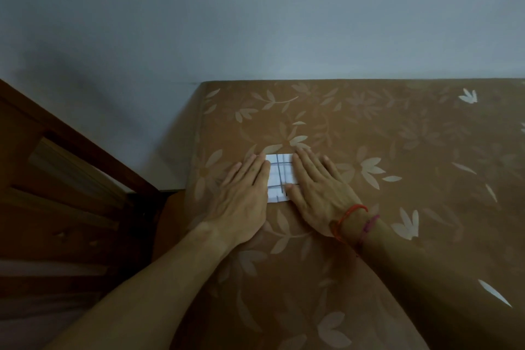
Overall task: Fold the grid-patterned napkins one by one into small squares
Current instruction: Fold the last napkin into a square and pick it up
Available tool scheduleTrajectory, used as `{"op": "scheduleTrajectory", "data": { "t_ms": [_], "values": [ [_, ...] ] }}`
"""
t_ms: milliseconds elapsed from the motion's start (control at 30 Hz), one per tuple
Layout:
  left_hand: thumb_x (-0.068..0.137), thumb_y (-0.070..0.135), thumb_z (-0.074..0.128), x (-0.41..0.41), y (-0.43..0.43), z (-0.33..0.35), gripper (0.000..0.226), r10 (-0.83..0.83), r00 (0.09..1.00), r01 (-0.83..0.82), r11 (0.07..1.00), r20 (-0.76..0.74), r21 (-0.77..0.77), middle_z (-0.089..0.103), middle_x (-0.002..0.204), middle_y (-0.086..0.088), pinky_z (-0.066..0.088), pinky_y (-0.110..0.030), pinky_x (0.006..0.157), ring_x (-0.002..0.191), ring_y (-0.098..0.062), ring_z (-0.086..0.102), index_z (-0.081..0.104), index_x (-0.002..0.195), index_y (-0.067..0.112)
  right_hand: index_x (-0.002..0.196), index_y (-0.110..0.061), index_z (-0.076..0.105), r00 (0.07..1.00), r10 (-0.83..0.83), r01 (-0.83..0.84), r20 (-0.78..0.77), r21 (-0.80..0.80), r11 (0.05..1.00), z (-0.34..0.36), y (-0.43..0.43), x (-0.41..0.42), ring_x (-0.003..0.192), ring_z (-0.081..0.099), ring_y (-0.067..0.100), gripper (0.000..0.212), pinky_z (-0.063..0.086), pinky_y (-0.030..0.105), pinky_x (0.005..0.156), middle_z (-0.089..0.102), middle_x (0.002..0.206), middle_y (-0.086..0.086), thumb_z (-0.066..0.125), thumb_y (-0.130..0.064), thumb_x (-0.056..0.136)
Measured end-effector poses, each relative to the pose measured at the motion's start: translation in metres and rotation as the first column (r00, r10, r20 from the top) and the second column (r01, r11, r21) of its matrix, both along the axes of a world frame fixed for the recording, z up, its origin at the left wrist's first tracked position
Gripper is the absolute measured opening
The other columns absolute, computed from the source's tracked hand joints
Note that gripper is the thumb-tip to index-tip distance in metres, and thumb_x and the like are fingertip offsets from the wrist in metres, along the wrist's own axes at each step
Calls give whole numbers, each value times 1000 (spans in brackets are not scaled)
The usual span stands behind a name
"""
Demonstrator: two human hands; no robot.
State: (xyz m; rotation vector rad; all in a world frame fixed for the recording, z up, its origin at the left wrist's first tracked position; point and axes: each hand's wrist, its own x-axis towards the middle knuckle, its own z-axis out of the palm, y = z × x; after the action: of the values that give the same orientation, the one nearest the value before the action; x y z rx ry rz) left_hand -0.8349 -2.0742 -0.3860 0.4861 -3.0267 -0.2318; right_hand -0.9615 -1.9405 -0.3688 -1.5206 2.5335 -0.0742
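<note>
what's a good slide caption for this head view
Left hand and right hand, fingers straight, press a folded white grid-patterned napkin flat on a brown floral-patterned surface.

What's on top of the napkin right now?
Both hands lie flat on the napkin: left hand over its left edge, right hand over its right side. Only the middle strip with grid lines shows; the covered edges cannot be seen. It rests on the floral tablecloth.

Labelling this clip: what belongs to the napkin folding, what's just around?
In the job: small folded white napkin with dark grid lines; left hand, right hand pressing it flat.
Just around: brown floral table cover; dark wooden furniture; red string bracelet.
</note>
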Motion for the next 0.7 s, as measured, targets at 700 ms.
{"op": "scheduleTrajectory", "data": {
  "t_ms": [700],
  "values": [
    [95, 40, 0, 44, -2, 21, 65, -54, 996, 46, 991, 64, 126, 5, 161, -3, -6, -24, 115, 144, -6, -5, 12, 152, 10, 153, -11, 4, 996, -78, 76, 47, 40, 996, 10, 26, 26, 149, -5, 18, 80, -1, 40, 121, 0, 162, 6, 0, -59, 90]
  ]
}}
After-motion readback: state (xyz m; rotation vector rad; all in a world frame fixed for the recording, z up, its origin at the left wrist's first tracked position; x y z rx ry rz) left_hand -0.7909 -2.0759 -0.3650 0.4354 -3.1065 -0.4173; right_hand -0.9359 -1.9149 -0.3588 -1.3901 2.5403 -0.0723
